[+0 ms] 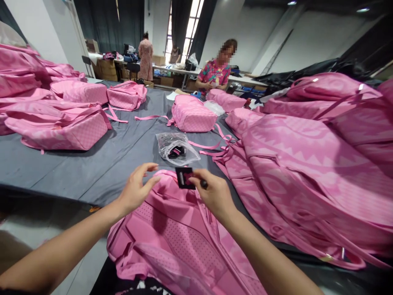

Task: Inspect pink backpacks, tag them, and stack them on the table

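Observation:
A pink backpack (184, 233) lies in front of me at the table's edge, its dotted back panel facing up. Above its top end, my right hand (211, 190) pinches a small black square tag (185, 178) with a pink print. A dark round object (203, 184) shows at the same hand's fingers. My left hand (139, 186) is held over the backpack's upper left side, thumb and fingers apart, with nothing in it. Just beyond the hands, a clear plastic bag (175, 148) with black items inside rests on the table.
The table has a grey cover (132, 143). Several pink backpacks lie at the left (61, 127) and far middle (195, 114); a large pile (316, 164) crowds the right. Across the table is a person in a colourful shirt (215, 73). Two more people are farther back.

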The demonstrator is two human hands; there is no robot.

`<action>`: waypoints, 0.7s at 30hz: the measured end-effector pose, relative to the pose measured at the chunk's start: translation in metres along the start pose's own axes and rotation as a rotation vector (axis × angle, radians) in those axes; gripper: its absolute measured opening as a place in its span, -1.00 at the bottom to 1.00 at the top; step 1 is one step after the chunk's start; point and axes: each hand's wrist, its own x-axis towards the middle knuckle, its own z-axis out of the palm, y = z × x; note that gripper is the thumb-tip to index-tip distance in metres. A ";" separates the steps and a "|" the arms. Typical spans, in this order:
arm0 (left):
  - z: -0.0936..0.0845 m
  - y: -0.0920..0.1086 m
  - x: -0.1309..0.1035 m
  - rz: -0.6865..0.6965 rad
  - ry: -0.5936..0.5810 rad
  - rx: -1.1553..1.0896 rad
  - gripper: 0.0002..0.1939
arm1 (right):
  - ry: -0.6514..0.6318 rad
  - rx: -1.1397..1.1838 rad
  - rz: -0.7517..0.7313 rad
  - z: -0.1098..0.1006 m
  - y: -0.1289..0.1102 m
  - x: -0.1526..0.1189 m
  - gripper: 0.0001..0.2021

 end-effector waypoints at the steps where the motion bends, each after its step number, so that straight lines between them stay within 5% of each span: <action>1: -0.004 -0.009 -0.006 -0.040 -0.003 0.073 -0.50 | -0.104 -0.081 -0.017 0.003 0.002 0.002 -0.86; 5: -0.002 -0.039 -0.032 -0.166 -0.208 0.206 -0.07 | -0.532 -0.356 -0.024 0.021 -0.002 0.008 -0.78; 9: 0.009 -0.048 -0.044 -0.151 -0.209 0.247 -0.13 | -0.742 -0.547 -0.170 0.044 -0.011 0.009 -0.76; 17: 0.010 -0.054 -0.042 -0.132 -0.191 0.249 -0.22 | -0.871 -0.611 -0.274 0.062 -0.023 0.012 -0.78; 21: 0.007 -0.053 -0.041 -0.172 -0.214 0.213 -0.18 | -0.798 -0.628 -0.261 0.060 -0.030 0.012 -0.75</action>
